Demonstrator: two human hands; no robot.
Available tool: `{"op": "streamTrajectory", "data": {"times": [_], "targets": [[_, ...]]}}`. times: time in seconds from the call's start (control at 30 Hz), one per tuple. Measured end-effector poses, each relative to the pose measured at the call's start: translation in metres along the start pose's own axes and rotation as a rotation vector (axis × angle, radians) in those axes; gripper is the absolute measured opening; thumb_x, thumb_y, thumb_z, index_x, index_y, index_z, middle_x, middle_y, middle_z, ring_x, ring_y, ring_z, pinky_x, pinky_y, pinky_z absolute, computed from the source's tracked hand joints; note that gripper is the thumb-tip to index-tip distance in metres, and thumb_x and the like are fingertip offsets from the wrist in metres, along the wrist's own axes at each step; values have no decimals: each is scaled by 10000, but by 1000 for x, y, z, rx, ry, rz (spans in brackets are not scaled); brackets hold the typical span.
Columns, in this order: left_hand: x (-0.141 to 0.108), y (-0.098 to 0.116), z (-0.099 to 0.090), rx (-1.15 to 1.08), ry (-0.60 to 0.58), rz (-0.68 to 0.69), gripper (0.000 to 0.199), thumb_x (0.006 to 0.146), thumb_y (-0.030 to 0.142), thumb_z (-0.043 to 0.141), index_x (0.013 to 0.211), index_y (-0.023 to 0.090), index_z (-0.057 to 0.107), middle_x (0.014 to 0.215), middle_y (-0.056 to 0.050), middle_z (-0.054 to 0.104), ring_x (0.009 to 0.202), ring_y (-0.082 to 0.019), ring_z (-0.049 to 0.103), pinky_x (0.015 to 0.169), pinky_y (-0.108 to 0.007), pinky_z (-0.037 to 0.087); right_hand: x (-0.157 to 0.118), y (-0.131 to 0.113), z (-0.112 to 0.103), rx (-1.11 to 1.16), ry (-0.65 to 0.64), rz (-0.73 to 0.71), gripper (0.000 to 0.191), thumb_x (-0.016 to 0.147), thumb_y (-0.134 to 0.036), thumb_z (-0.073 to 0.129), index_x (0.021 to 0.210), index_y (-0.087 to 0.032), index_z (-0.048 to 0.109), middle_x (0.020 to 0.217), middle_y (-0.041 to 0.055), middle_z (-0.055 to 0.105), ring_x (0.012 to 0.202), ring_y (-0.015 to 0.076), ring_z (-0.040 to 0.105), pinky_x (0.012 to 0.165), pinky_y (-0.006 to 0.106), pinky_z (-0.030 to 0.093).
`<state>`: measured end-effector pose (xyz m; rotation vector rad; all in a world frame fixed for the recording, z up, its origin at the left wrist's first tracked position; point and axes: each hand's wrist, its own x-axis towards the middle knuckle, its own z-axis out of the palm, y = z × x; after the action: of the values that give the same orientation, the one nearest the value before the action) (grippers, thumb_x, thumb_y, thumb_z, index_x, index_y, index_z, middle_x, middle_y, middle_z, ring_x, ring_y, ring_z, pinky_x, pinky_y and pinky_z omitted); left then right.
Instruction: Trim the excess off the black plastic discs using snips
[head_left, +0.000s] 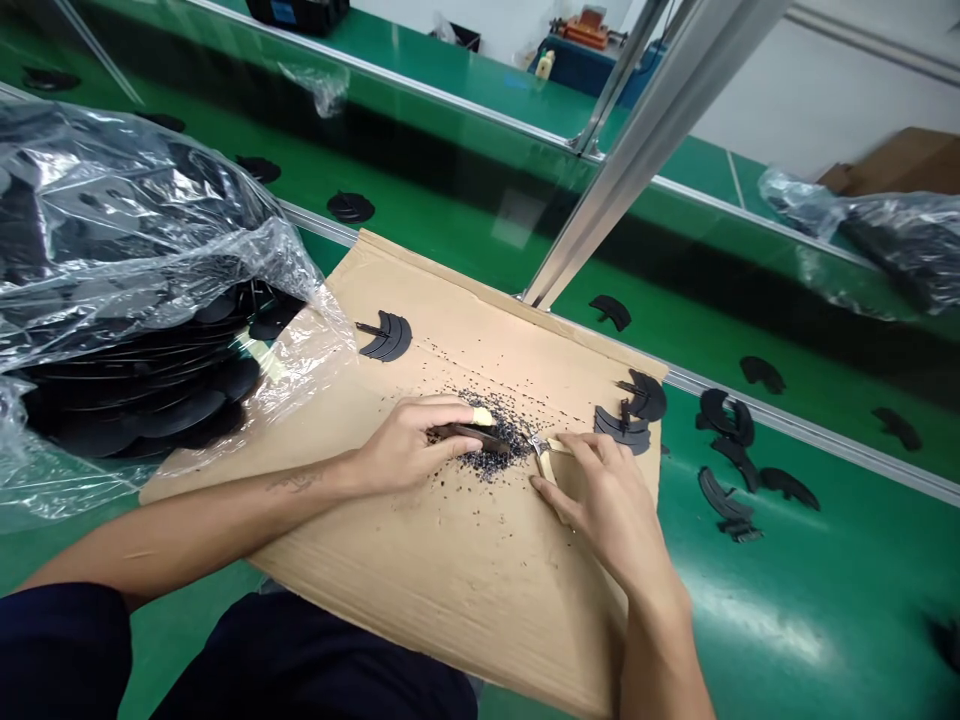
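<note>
Near the middle of the cardboard sheet (420,560), my left hand (420,440) grips a dark plastic part (471,438) seen nearly edge-on. A pale yellow covering wraps one of its fingertips. My right hand (600,485) is closed around the cream handles of small cutting pliers (541,455). The metal jaws point left, close to the part's right end; whether they touch it I cannot tell. Beneath the part lies a heap of small black plastic scraps (495,462), with bits scattered around it.
A clear plastic bag of stacked black parts (150,390) stands at the left. One fan-shaped black part (390,337) lies on the cardboard's upper left, others (637,410) at its right edge. More black parts (727,430) lie on the green bench. A metal post (600,200) rises behind the cardboard.
</note>
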<state>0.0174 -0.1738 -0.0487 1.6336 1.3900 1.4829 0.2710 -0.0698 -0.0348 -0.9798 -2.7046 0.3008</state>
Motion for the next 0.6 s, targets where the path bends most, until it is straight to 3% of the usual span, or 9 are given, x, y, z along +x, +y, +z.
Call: {"op": "streamTrajectory", "data": {"times": [0.17,0.33,0.6], "targets": [[-1,-2,0,-11,-5,151,202,915,177,675,1109,159,731,1021,-100,761,941,-174,714,829,-346,611,3,-20,-5,217,103,25,327,960,-363,580,1257,-233,620,1090,117,611,937,253,640,757,389,546],[-2,-3,0,0,-13,177,220,907,173,685,1124,146,717,1016,-104,759,943,-176,717,831,-342,612,5,-41,-6,364,174,-128,374,964,-229,522,1337,-241,547,1130,119,653,1018,265,633,853,439,543],[1,-1,-2,-71,-61,188,173,917,161,669,1080,167,729,980,-88,756,921,-169,704,818,-331,603,1,-43,-2,383,191,-197,455,911,-258,669,1353,-239,563,1075,117,664,933,251,645,772,416,559]]}}
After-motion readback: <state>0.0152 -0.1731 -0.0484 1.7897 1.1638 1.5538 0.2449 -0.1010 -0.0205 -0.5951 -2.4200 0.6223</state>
